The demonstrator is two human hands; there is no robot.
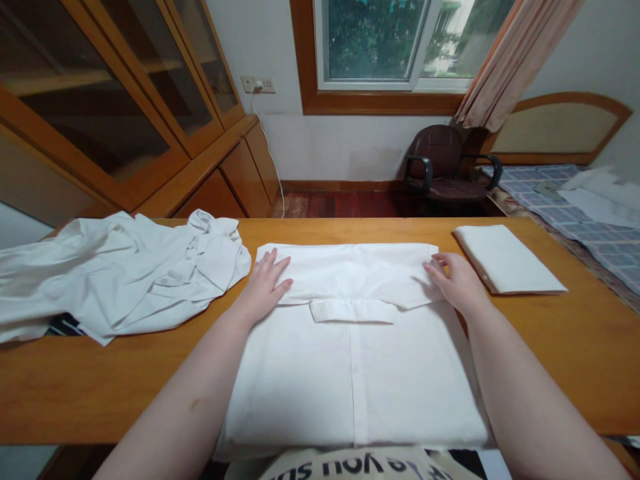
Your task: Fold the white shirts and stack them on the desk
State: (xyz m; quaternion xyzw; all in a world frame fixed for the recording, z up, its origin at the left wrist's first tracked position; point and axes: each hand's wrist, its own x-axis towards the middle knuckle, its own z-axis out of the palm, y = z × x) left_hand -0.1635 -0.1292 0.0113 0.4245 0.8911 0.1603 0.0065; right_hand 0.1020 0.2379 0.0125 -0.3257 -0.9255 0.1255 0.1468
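A white shirt (pixel 350 360) lies flat on the wooden table (pixel 575 333) in front of me, its far part folded back toward me over the collar. My left hand (pixel 265 285) rests flat on the left edge of that fold, fingers stretched out. At the fold's right edge my right hand (pixel 455 280) lies on the cloth with fingers slightly curled and spread. Neither hand grips anything.
A heap of crumpled white shirts (pixel 120 273) covers the table's left end. A neatly folded white garment (pixel 505 267) lies at the right. Beyond the table stand a dark armchair (pixel 440 167), a glass-fronted wooden cabinet (pixel 150 113) and a bed (pixel 590 213).
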